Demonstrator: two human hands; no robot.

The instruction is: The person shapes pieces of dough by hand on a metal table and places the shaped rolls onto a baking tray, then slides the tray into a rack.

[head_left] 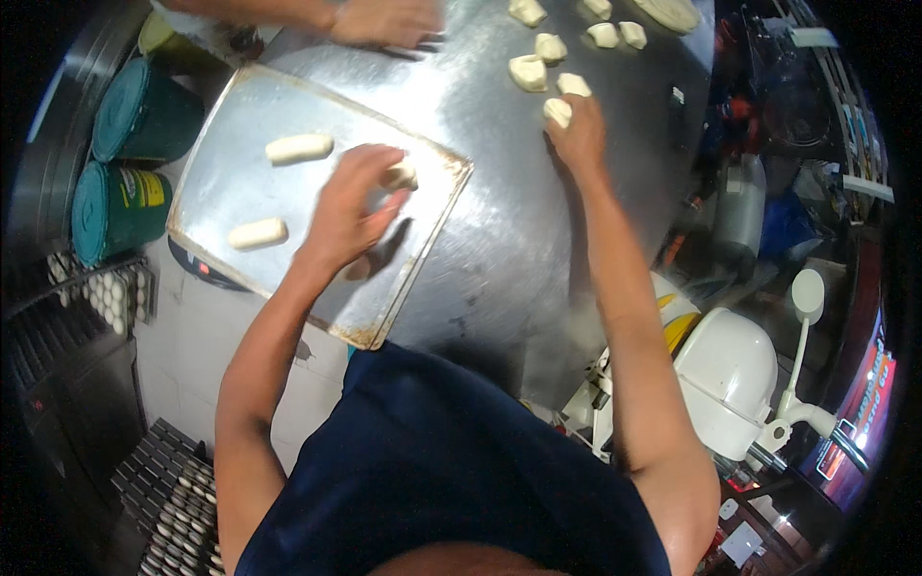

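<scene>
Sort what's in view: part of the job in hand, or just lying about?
In the job:
- left hand, around a dough piece over the metal tray
- right hand, at a dough lump on the steel table
- two dough rolls on the tray

Apparently just lying about:
- teal lidded buckets, left
- white machine, right

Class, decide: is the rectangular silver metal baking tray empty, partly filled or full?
Partly filled: pale, elongated dough rolls lie on the tray, with bare metal around them.

left fingers (370, 157) around dough piece (401, 176), over tray (230, 192) | right fingers (586, 113) at dough lump (557, 112)
</scene>
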